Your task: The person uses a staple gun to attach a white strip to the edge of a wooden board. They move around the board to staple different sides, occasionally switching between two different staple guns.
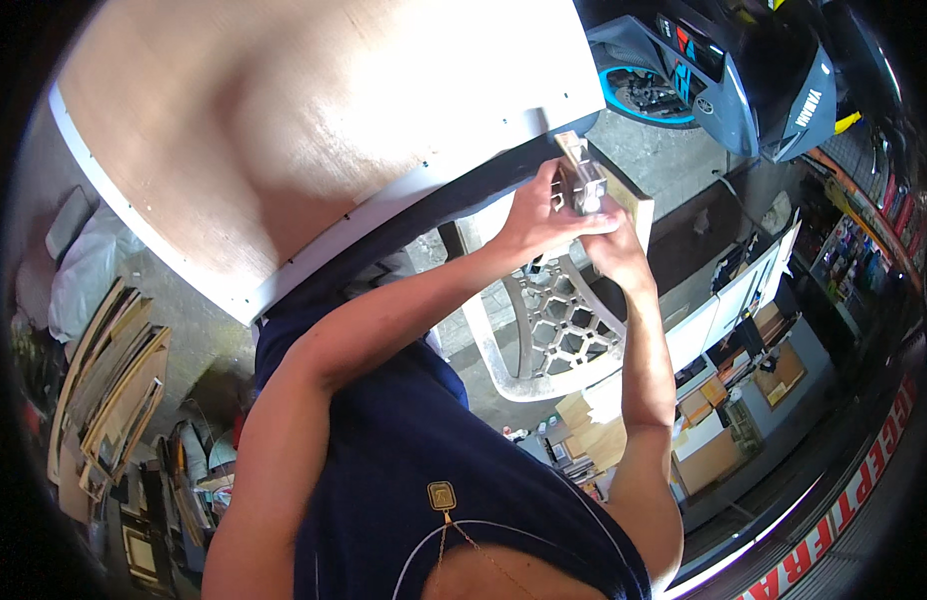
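Both hands are raised together at the edge of a large pale panel (314, 110). My left hand (540, 212) has its fingers closed round a shiny metal hand tool (585, 180) that looks like a staple gun. Against its lower end my right hand (618, 246) is closed too, with its fingers partly hidden by the tool. Small dark marks dot the panel's white border strip (359, 208). Below the hands is a white plastic chair (504, 372) with a lattice pattern.
A motorcycle with grey panels (719, 90) stands at the far right. Stacked boards (109, 385) lean at the left below a white plastic bag (94, 265). Shelves and boxes (719, 400) fill the right side, and a wooden edge (639, 205) lies just right of my hands.
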Demonstrator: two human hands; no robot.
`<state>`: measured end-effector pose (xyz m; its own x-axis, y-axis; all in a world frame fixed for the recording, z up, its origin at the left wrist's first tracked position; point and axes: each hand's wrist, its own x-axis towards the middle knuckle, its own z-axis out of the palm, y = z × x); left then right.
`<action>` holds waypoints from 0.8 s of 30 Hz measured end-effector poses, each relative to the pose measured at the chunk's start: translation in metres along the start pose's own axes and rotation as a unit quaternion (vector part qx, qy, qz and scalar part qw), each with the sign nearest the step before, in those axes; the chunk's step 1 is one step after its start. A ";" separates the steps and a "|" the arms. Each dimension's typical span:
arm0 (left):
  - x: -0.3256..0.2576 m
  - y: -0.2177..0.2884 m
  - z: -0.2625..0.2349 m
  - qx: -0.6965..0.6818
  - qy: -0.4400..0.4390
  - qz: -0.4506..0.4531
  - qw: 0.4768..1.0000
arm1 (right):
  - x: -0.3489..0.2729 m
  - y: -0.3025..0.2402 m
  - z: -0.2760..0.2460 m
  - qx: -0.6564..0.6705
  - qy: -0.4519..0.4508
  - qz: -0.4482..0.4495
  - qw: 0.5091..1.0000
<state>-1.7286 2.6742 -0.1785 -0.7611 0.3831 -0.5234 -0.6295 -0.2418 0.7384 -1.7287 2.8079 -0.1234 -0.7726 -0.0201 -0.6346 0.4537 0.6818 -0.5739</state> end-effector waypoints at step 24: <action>0.073 -0.016 0.014 -0.072 0.061 -0.014 0.995 | 0.067 -0.002 -0.027 -0.183 0.006 0.075 0.980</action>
<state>-1.7716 2.7187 -0.2222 -0.7504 0.2827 -0.5975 -0.6604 -0.3603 0.6589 -1.7931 2.8251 -0.1503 -0.7161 0.1073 -0.6897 0.3738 0.8934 -0.2491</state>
